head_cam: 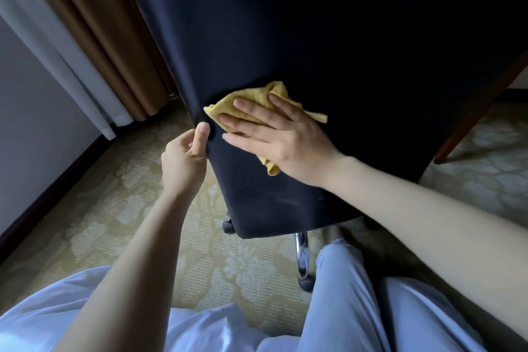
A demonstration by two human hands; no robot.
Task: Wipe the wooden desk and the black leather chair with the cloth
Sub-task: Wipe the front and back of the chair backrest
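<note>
Head view: the right hand (281, 141) lies flat, fingers straight, pressing the cloth (254, 98) against the back of the chair (314, 37), low and left of its middle. The left hand (183, 160) pinches the chair's left edge, thumb on the back face. The chair stands on casters (228, 226), so a hard stroke could likely roll or swivel it if that pinch slips. Nothing clamps the bunched cloth, so it may slide out from under the palm. A wooden leg (468, 116) stands at the right.

Head camera looks steeply down, close behind the chair back (314, 51).
</note>
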